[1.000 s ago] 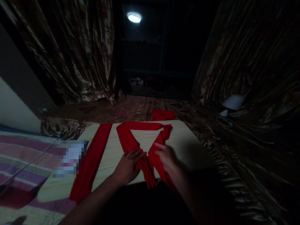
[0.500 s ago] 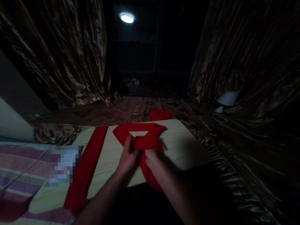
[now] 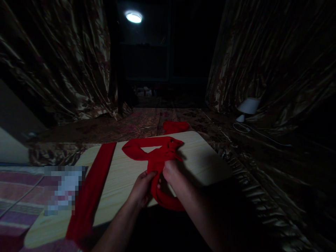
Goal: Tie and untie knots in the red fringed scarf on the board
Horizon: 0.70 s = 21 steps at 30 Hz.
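A long red scarf (image 3: pixel 135 148) lies on a pale wooden board-like table top (image 3: pixel 123 180), bent into a loop in the middle with a crossing near its right side. My left hand (image 3: pixel 141 187) pinches the hanging part of the scarf just below the crossing, thumb on top and fingers beneath. Close beside it on the right, my right hand (image 3: pixel 170 170) is closed on the scarf at the crossing; most of its fingers are hidden under the fabric. From there the scarf curves down toward my body.
A wide red strip (image 3: pixel 98 178) of fabric crosses the table's left part and hangs over the near edge. More red fabric (image 3: pixel 175 126) shows beyond the far edge. A blurred-out flat item (image 3: pixel 68 189) lies at left. A white lamp (image 3: pixel 249 105) stands at right, before dark curtains (image 3: pixel 236 59).
My left hand has moved down from the loop's left side onto the hanging part of the scarf. My right hand stays at the crossing. The view has shifted slightly.
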Motion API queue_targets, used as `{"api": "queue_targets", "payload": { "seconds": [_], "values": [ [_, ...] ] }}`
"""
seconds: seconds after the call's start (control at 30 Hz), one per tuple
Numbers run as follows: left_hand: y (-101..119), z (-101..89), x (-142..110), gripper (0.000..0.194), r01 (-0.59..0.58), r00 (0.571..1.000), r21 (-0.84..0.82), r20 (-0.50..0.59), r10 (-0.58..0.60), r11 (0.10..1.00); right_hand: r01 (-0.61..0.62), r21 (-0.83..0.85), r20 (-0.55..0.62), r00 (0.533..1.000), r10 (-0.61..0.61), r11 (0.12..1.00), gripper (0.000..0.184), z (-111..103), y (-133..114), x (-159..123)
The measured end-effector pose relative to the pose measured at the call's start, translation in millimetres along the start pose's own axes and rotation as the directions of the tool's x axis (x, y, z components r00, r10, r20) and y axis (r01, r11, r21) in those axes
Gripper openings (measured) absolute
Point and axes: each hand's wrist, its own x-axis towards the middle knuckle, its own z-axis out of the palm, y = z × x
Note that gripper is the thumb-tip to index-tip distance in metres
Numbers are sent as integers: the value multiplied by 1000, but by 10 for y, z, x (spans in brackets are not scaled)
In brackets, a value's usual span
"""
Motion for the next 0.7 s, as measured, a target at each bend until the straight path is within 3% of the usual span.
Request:
{"api": "queue_targets", "payload": {
  "seconds": [0.1,0.17,0.23,0.3,0.37,0.4,0.43,0.5,0.57,0.63,0.7],
  "values": [
    [216,-225,65,22,37,999,132,-33,-33,991,-94,290,-87,989,124,953,23,-160,-6,-95],
    [313,-401,93,26,23,999,263,-36,-14,964,-186,282,-53,977,209,941,28,-314,59,-195],
    [335,-549,109,31,-24,998,373,-45,44,928,-270,161,-65,957,283,949,29,-502,111,-265],
    [290,-635,127,39,-74,993,415,-54,106,907,-260,1,-178,950,256,965,30,-702,89,-249],
    [215,-654,164,48,-115,988,414,-43,145,903,-191,-194,-317,940,123,962,33,-877,-27,-120],
    [179,-647,192,53,-128,988,415,-30,154,901,-122,-318,-376,926,-7,940,32,-946,-112,-20],
    [148,-634,227,56,-138,986,415,-28,164,899,-33,-464,-389,905,-170,885,31,-999,-207,95],
    [108,-610,306,57,-149,982,411,-43,182,899,111,-728,-293,842,-452,677,29,-1061,-401,340],
    [97,-606,379,54,-146,978,416,-74,194,898,202,-897,-66,818,-571,394,25,-1076,-558,564],
    [106,-622,419,49,-151,977,427,-74,202,891,311,-944,223,847,-482,109,22,-1068,-651,745],
    [124,-639,417,44,-169,978,432,-38,205,886,399,-912,409,881,-237,-90,19,-1053,-680,892]
  ]
}}
